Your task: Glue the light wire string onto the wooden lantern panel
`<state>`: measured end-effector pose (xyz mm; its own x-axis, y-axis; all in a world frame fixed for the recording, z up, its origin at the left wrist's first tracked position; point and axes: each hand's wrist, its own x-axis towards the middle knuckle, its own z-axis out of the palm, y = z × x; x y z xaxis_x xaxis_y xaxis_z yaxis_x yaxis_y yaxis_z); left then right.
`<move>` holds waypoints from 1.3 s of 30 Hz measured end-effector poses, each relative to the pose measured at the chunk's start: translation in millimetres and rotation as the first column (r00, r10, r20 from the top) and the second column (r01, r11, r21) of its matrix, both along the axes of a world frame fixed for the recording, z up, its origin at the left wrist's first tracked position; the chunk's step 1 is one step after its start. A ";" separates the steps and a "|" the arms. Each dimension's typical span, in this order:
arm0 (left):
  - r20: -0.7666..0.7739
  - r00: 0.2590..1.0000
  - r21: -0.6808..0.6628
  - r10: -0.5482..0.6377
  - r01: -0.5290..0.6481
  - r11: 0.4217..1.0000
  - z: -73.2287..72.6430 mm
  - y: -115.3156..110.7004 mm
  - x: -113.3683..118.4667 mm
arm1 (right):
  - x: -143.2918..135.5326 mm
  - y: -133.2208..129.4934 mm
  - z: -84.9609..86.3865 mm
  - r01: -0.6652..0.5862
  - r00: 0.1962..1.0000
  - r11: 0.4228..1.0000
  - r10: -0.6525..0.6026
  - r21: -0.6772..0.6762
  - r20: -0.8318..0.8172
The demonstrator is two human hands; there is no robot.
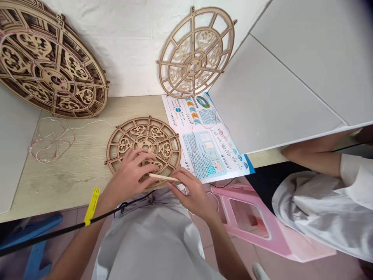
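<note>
A round openwork wooden panel [143, 119] with scroll cut-outs lies flat on the table in front of me. My left hand [130, 173] rests over its near left part, fingers spread, with the fingertips close to the far end of a thin pale stick [163, 177]. Between thumb and fingers, my right hand [194, 191] grips the other end of that stick at the panel's near edge. Part of the panel is hidden under both hands. A thin thread [90, 125] runs from the panel's left rim to a loose tangle of thread [54, 147] on the table.
Similar wooden panels [55, 77] lean stacked at the left, and another panel [196, 54] leans on the wall. A printed sheet [210, 144] lies beneath red thread. A grey partition [294, 77] borders the right. Beyond it sits another person [326, 198]. A pink stool [253, 221] stands below.
</note>
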<state>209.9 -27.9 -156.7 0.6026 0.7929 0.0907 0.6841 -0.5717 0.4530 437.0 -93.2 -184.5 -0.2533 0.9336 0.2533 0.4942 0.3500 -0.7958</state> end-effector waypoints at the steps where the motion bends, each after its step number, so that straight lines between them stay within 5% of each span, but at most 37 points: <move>1: 0.017 0.998 -0.043 -0.052 0.053 0.998 0.8 0.5 3.7 | 0.7 2.4 1.1 -0.024 0.999 1.000 0.024 0.000 0.024; 5: 0.129 0.986 -0.121 -0.101 0.117 0.986 -0.8 1.4 8.8 | 6.5 9.9 3.4 -0.058 0.990 0.998 0.056 0.013 0.128; 14: 0.136 0.990 0.089 -0.043 0.031 0.996 -17.6 -7.5 6.5 | 19.4 15.5 9.2 -0.054 0.989 0.991 0.070 -0.121 0.128; 22: 0.190 0.981 -0.099 -0.027 0.047 0.994 -26.9 -7.1 4.3 | 39.8 20.1 18.2 -0.163 0.972 0.938 0.206 -0.307 0.114; 25: 0.218 0.976 -0.197 0.005 0.039 0.980 -27.1 -8.1 5.0 | 41.5 20.6 12.4 -0.163 0.974 0.971 0.187 -0.173 0.131; 28: 0.218 0.976 -0.284 0.030 0.034 0.958 -22.3 -8.0 5.3 | 38.2 21.4 6.0 -0.151 0.980 0.983 0.136 0.103 0.146; 32: 0.256 0.967 -0.354 -0.010 0.103 0.929 -11.7 -5.2 10.2 | 32.2 23.6 3.9 -0.159 0.963 0.860 0.027 0.485 0.267; 35: 0.302 0.953 -0.380 -0.013 0.133 0.915 -6.9 -2.2 19.1 | 28.3 23.1 4.7 -0.179 0.939 0.779 -0.048 0.601 0.342; 39: 0.305 0.952 -0.400 0.001 0.127 0.908 -8.3 -1.6 29.9 | 24.0 18.1 3.4 -0.160 0.940 0.775 -0.069 0.611 0.335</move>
<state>239.7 -29.5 -165.0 0.6498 0.7581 -0.0549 0.4532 -0.3283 0.8288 461.0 -75.1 -181.1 -0.4642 0.5826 0.6672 0.6485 0.7366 -0.1920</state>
